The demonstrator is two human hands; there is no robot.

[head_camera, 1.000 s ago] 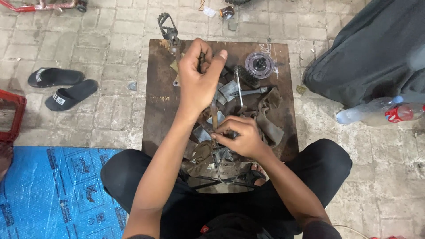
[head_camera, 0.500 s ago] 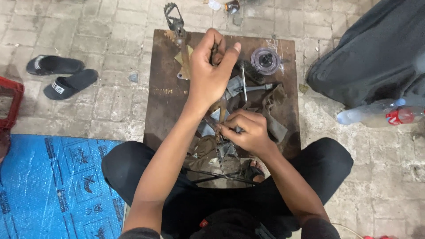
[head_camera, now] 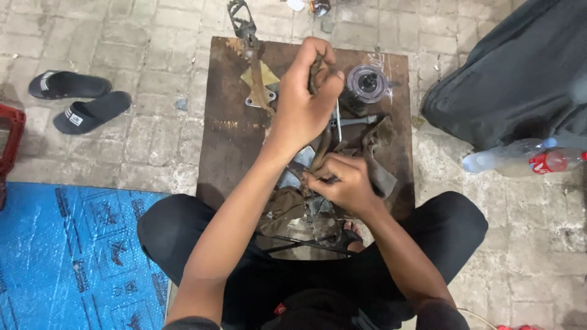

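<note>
I sit on the ground in front of a rusty brown metal plate (head_camera: 232, 134). My left hand (head_camera: 306, 101) is raised over the plate, its fingers closed around the top of a long, thin rusty metal bar (head_camera: 320, 150) that runs down toward me. My right hand (head_camera: 342, 183) is closed on the lower end of that bar, low over a pile of small metal parts and dirty rags (head_camera: 373, 150). What the right fingers pinch beyond the bar is hidden.
A round wire spool (head_camera: 367, 83) stands at the plate's far right, a metal bracket (head_camera: 254, 73) at its far left. Black sandals (head_camera: 82, 101) lie on the paving to the left, a blue tarp (head_camera: 67, 256) near left, a plastic bottle (head_camera: 520, 160) and dark cloth (head_camera: 520, 73) right.
Both hands kept their grips on the bar. The camera has shifted, so the plate and hands sit higher in view, and my left hand has closed more tightly into a fist.
</note>
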